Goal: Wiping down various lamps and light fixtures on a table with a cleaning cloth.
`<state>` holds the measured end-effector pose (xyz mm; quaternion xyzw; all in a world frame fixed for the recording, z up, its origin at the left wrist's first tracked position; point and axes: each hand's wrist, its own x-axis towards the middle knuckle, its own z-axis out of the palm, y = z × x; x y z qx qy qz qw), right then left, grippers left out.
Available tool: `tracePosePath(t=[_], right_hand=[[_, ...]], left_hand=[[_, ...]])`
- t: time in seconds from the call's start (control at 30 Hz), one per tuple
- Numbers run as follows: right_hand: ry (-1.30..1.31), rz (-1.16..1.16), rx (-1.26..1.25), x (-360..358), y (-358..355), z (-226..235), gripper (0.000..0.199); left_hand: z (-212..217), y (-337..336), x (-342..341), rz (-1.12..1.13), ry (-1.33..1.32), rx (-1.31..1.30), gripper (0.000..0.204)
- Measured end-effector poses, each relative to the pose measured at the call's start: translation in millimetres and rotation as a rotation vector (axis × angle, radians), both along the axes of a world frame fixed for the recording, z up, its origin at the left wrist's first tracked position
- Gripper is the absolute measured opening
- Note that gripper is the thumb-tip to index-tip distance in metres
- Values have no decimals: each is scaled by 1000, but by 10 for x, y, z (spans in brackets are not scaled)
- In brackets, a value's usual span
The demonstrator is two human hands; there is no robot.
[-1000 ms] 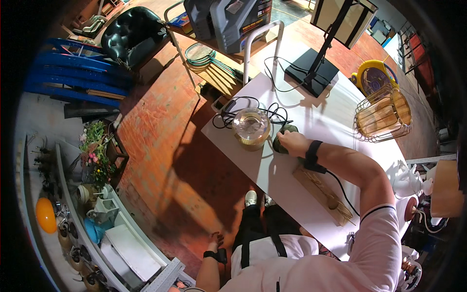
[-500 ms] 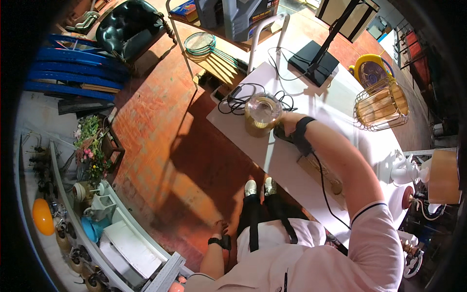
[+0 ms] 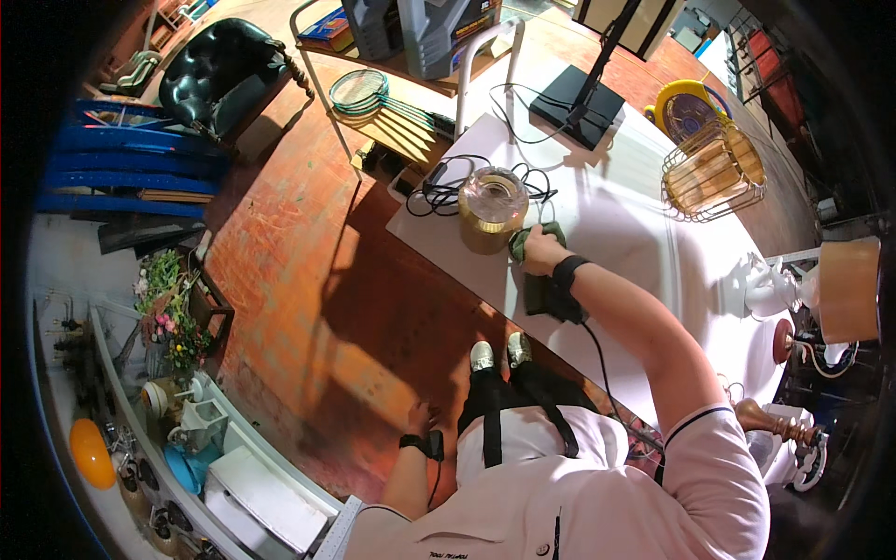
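Note:
My right hand (image 3: pixel 543 252) is closed on a dark green cloth (image 3: pixel 519 246) at the near edge of the white table (image 3: pixel 621 280). Just left of the cloth stands a glass jar (image 3: pixel 492 213), clear at the top and golden-brown below. Whether cloth and jar touch I cannot tell. A dark box (image 3: pixel 551 299) with a black cable is under my right wrist. My left hand (image 3: pixel 422 416) hangs low by my side over the red floor, its fingers loosely apart and holding nothing.
Coiled black cable (image 3: pixel 444 191) lies behind the jar. Farther back are a black stand base (image 3: pixel 577 105) and a wire basket (image 3: pixel 714 173). Badminton rackets (image 3: pixel 362 91) rest on a trolley at the far left. A lamp (image 3: pixel 847 291) stands at the right, a shelf (image 3: pixel 275 499) at the lower left.
My right hand has drawn slightly back and down from the jar's side; the green cloth shows more clearly in it. My left hand stays hanging low. The whole view has shifted slightly.

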<state>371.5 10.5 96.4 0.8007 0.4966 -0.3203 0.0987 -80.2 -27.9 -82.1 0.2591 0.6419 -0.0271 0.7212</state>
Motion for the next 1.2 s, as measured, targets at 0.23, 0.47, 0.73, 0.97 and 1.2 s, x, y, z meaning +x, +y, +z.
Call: tracePosePath(t=[0.23,0.47,0.73,0.97,1.2], right_hand=[[253,-184,348,-929,-345,-39,71],[780,-71,334,-1245,-676,644,60],[348,-678,562,-1041,-2613,1204,55],[-250,-1291,413,-1153,-4165,665,54],[-257,-1166,600,-1217,-3713,37,62]], left_hand=[[-103,-19,-212,-28,111,-6,25],[-204,20,-351,-150,132,-54,30],[-269,321,-126,-308,152,-70,31],[-240,536,282,-395,84,26,26],[-131,670,401,-494,16,91,26]])
